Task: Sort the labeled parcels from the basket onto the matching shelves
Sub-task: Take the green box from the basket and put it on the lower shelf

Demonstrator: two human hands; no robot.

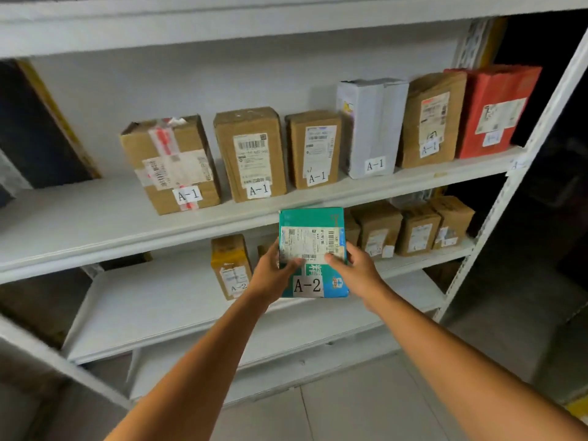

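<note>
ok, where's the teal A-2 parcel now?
Head view, centre: the teal parcel is held between the left hand and right hand, in front of the lower shelf, just right of a brown A-2 box.

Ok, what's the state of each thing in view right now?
Teal parcel: tagged A-2, held upright at the lower shelf; whether it rests there is unclear.
Left hand: grips the parcel's left edge.
Right hand: grips its right edge.
Upper shelf: six parcels standing in a row, readable tags A-1.
Lower shelf: brown boxes standing; the leftmost one is tagged A-2.
</note>
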